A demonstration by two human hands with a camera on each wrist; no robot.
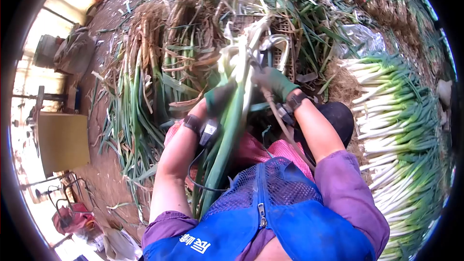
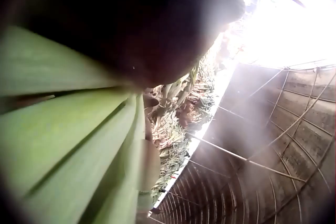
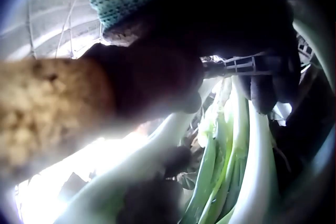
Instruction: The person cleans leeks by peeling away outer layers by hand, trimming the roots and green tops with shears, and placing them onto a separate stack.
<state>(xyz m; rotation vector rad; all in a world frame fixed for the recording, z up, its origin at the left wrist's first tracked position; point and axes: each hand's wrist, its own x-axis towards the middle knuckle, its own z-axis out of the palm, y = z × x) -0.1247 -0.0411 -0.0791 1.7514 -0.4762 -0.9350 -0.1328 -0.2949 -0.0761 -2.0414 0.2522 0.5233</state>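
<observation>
My gloved left hand (image 1: 220, 97) grips a bunch of long green onions (image 1: 231, 125), white ends pointing away from me and leaves running back towards my lap. In the left wrist view their broad green leaves (image 2: 63, 134) fan out beneath the dark hand. My gloved right hand (image 1: 276, 83), just right of the white stems, holds a brown hose (image 1: 282, 115) that trails down to my lap. The hose (image 3: 52, 103) looms large in the right wrist view, its front end hidden in the dark fingers. White stalks (image 3: 254, 155) show just below those fingers.
Untrimmed green onions with dry roots (image 1: 140, 67) lie at the left. A long row of clean white onions (image 1: 386, 135) runs down the right side. Ahead is a plastic crate (image 1: 285, 58) among leaf scraps. Pink mesh fabric (image 1: 295, 154) covers my lap.
</observation>
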